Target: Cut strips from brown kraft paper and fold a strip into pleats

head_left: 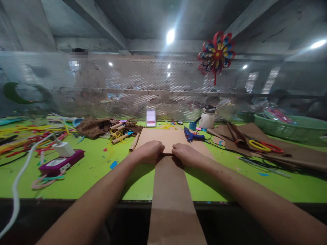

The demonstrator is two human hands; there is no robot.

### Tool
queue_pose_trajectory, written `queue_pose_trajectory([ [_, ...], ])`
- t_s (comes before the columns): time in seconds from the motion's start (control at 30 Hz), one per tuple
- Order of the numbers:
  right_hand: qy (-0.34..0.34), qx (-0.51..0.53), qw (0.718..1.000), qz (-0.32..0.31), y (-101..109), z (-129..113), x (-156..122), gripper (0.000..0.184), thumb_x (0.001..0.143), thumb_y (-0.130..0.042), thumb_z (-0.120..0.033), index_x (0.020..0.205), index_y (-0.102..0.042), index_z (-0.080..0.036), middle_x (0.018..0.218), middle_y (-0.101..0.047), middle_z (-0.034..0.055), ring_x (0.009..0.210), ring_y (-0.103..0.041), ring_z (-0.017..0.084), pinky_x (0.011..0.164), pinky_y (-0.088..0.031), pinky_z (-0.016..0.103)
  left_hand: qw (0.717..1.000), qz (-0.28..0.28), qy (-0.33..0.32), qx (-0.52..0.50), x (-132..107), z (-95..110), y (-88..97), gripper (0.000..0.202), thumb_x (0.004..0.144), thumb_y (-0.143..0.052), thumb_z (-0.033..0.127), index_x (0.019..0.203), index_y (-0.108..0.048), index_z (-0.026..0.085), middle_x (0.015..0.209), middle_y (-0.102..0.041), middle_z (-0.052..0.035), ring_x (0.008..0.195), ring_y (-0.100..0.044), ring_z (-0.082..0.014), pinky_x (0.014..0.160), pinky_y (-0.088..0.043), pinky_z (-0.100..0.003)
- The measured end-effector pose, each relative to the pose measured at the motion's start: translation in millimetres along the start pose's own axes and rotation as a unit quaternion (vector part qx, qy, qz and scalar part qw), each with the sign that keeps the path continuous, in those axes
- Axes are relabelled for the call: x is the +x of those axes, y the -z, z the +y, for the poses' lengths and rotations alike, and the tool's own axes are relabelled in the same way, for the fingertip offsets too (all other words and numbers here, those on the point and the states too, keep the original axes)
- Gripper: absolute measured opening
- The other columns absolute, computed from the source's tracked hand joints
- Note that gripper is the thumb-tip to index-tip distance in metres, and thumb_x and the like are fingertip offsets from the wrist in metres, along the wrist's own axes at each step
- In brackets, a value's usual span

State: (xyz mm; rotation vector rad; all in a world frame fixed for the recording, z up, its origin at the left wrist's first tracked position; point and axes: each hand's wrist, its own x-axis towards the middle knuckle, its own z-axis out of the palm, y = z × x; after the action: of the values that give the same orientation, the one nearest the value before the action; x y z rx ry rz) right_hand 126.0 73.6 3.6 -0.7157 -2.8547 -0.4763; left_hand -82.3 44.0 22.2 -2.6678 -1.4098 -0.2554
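A long strip of brown kraft paper runs from the green table over its front edge toward me. My left hand is closed on the left side of the strip's far end, thumb and fingers pinched at a narrow fold or roll. Opposite it, my right hand pinches the right side of that same end. Both hands rest over a light brown board lying flat on the table. A blue glue gun lies just beyond my right hand.
At left are a purple power strip with a white charger and tangled coloured strips. Brown paper sheets with yellow and red scissors lie right, near a green basket. A phone and a white jug stand behind.
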Motion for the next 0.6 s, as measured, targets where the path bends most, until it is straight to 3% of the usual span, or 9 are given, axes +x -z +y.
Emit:
queue_pose_trajectory([
  [0.17, -0.013, -0.039, 0.999, 0.012, -2, -9, 1, 0.017, 0.085, -0.044, -0.012, 0.085, -0.061, -0.012, 0.086, -0.058, 0.0109, 0.079, -0.049, 0.021, 0.063, -0.033, 0.029, 0.999, 0.002, 0.030, 0.015, 3, 7, 4.2, 0.017, 0.070, -0.052, 0.020, 0.077, -0.067, 0.016, 0.075, -0.063, -0.0070, 0.064, -0.055, -0.0164, 0.054, -0.034, -0.025],
  [0.33, -0.047, -0.018, 0.999, 0.014, -4, -5, 4, 0.016, 0.085, -0.047, -0.019, 0.083, -0.061, -0.012, 0.086, -0.059, 0.0109, 0.083, -0.050, 0.021, 0.067, -0.035, 0.030, 0.998, 0.021, 0.019, 0.059, 6, 13, 3.9, 0.027, 0.081, -0.045, 0.026, 0.072, -0.068, 0.015, 0.072, -0.064, -0.0090, 0.064, -0.057, -0.0176, 0.057, -0.037, -0.026],
  [0.47, -0.069, 0.010, 0.997, 0.019, -5, -1, 8, 0.020, 0.086, -0.046, -0.024, 0.081, -0.062, -0.014, 0.084, -0.060, 0.0096, 0.081, -0.051, 0.020, 0.064, -0.033, 0.028, 0.994, 0.026, -0.008, 0.105, 6, 15, 3.3, 0.028, 0.080, -0.045, 0.027, 0.070, -0.068, 0.015, 0.071, -0.065, -0.0098, 0.063, -0.058, -0.0189, 0.057, -0.037, -0.028],
  [0.6, -0.074, 0.050, 0.996, 0.024, -6, 2, 8, 0.016, 0.084, -0.048, -0.022, 0.079, -0.060, -0.015, 0.083, -0.059, 0.0073, 0.075, -0.051, 0.016, 0.061, -0.031, 0.026, 0.992, 0.010, 0.007, 0.127, 5, 16, 4.8, 0.025, 0.077, -0.046, 0.024, 0.071, -0.069, 0.016, 0.071, -0.066, -0.0100, 0.063, -0.059, -0.0201, 0.056, -0.037, -0.028],
])
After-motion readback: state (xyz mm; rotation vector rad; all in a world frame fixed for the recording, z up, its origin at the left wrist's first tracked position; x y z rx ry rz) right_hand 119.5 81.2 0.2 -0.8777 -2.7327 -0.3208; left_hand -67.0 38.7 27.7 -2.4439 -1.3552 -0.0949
